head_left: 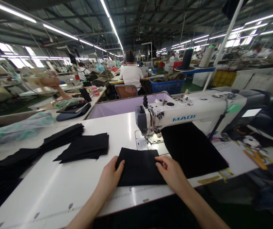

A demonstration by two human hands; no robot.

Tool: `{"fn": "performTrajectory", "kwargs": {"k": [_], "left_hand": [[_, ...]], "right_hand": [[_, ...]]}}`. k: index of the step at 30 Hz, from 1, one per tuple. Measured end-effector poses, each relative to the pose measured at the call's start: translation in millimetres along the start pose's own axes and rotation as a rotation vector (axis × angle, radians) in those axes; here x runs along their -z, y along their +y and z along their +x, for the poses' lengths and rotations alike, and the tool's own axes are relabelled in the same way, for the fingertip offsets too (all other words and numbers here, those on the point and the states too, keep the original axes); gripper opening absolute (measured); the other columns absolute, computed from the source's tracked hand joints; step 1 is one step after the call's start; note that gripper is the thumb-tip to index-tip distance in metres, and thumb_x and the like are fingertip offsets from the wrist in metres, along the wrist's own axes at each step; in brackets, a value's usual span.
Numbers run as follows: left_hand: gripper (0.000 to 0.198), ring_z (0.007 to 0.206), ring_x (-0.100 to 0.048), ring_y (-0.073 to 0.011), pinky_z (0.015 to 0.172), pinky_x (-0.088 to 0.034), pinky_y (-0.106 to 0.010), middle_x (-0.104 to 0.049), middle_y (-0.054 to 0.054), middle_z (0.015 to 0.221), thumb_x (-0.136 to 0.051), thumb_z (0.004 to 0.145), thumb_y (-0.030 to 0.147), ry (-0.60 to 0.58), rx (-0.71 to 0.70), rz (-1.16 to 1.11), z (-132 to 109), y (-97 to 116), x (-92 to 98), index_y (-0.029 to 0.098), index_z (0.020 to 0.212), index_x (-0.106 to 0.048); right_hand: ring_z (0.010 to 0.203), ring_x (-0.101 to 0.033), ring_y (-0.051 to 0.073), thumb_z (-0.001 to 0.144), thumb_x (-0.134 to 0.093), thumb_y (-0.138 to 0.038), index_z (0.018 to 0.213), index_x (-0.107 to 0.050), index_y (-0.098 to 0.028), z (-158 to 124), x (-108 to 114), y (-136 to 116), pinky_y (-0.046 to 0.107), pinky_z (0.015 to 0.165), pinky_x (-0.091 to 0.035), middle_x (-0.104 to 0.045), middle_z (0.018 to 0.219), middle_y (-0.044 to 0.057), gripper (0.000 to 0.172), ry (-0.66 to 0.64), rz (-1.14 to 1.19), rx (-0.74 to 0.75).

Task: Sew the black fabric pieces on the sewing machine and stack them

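Sewing floor, strip lights [112, 25] overhead; person in white top [131, 76] seated ahead w/ back turned, blue crate [167, 87] to their R. White table [62, 187] up front: sewing machine [186, 109] (marked MADI) stands across the far R part, needle end just beyond the work. Larger black panel [193, 154] lies R of the needle, reaching under the machine's arm. Black stack [86, 146] sits L, apart from the hands, w/ more black pieces [63, 136] beyond it. Thread cones [187, 60] up on a stand behind; yellow tool [255, 158] far R. Small black cloth [139, 168] lies on the table nr the front edge, btwn both hands: L hand [113, 171] grips its L edge, thumb on top; R hand [171, 170] pinches its R edge, fingers bent.
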State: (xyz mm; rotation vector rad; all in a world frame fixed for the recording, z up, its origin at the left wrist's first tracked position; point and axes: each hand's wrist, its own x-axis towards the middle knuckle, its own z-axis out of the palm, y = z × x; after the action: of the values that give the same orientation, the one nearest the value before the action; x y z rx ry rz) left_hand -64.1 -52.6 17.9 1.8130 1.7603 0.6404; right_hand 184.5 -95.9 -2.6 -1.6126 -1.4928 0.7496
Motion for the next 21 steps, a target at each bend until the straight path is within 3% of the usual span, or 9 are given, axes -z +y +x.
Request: {"fn": "performTrajectory", "kwargs": {"k": [9, 15, 17, 19, 21], "left_hand": [[0.027, 0.065, -0.058, -0.0212, 0.062, -0.040, -0.030, -0.055, 0.001, 0.065, -0.041, 0.089, 0.045, -0.006, -0.033, 0.053, 1.2, 2.4, -0.3, 0.024, 0.072, -0.042], [0.022, 0.065, -0.061, -0.0201, 0.063, -0.043, -0.029, -0.059, -0.001, 0.067, -0.044, 0.094, 0.032, -0.025, -0.070, 0.231, 2.8, 5.3, 2.7, 0.022, 0.075, -0.046], [0.016, 0.067, -0.064, -0.0222, 0.063, -0.047, -0.031, -0.065, -0.004, 0.074, -0.046, 0.096, 0.030, -0.055, -0.069, 0.392, 2.1, 11.4, 7.2, 0.019, 0.089, -0.055], [0.025, 0.078, -0.068, -0.0274, 0.066, -0.051, -0.036, -0.070, -0.012, 0.093, -0.050, 0.095, 0.027, 0.012, -0.105, 0.575, 1.3, 21.7, 10.3, 0.014, 0.115, -0.057], [0.039, 0.101, -0.067, -0.0324, 0.078, -0.055, -0.043, -0.066, -0.018, 0.119, -0.051, 0.095, 0.021, 0.119, -0.278, 0.659, 1.2, 34.3, 7.9, 0.013, 0.132, -0.051]], "right_hand": [[0.067, -0.058, 0.019, 0.084, -0.052, -0.029, 0.103, -0.074, -0.015, -2.2, -0.7, -0.1, 0.033, 0.072, -0.051, -0.065, 0.080, 0.005, 0.033, 0.007, -0.051, -0.009], [0.077, -0.065, 0.021, 0.086, -0.053, -0.022, 0.107, -0.073, -0.013, 1.7, 3.0, -9.1, 0.033, 0.078, -0.052, -0.069, 0.084, 0.007, 0.031, -0.059, -0.160, -0.059], [0.086, -0.067, 0.022, 0.088, -0.053, -0.021, 0.108, -0.073, -0.013, 1.7, 5.0, -13.0, 0.033, 0.083, -0.052, -0.071, 0.092, 0.008, 0.029, -0.080, -0.209, -0.052], [0.093, -0.068, 0.023, 0.091, -0.052, -0.023, 0.108, -0.072, -0.014, 0.4, 6.7, -16.5, 0.034, 0.086, -0.051, -0.071, 0.100, 0.009, 0.028, -0.093, -0.294, -0.024], [0.097, -0.067, 0.024, 0.094, -0.051, -0.025, 0.110, -0.072, -0.016, -1.2, 7.7, -19.5, 0.035, 0.085, -0.052, -0.070, 0.105, 0.009, 0.028, -0.109, -0.403, 0.024]]}}
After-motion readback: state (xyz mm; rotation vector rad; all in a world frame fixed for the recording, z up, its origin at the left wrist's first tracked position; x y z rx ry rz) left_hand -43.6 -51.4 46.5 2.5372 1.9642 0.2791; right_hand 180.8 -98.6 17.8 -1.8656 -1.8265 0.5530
